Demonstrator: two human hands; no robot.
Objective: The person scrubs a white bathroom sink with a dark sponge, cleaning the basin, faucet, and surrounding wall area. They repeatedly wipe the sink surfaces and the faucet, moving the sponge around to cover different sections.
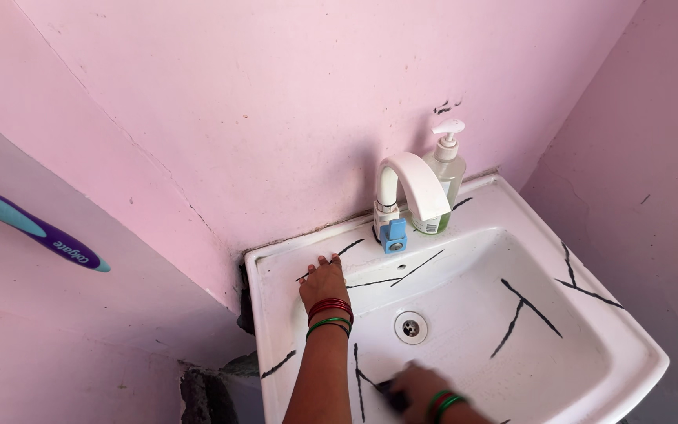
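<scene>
We are looking down at one white wash basin that is fixed in the corner of two pink walls. Black lines, looking like painted or repaired cracks, are running across its bowl and rim; we are counting about eight of them. One round metal drain is sitting in the middle of the bowl. At the back rim one white curved tap with a blue handle is standing, and just beside it, touching or almost touching, one clear pump bottle with greenish liquid in the bottom.

The left hand is resting flat on the back left rim of the basin, fingers spread and pressing on nothing but the ceramic, so it is holding no thing. Red and green bangles are sitting on both wrists. The right hand is lying low in the front of the bowl, closed around one small dark object, perhaps a scrub pad, but the view there is blurred and we cannot tell for sure. The two hands are well apart.

We are judging the dark object to be light and soft, easy to squeeze, and probably slippery when wet, so a full grip with the fingers around its top is seeming safest. At the left edge one toothbrush handle, teal and purple, is showing.
</scene>
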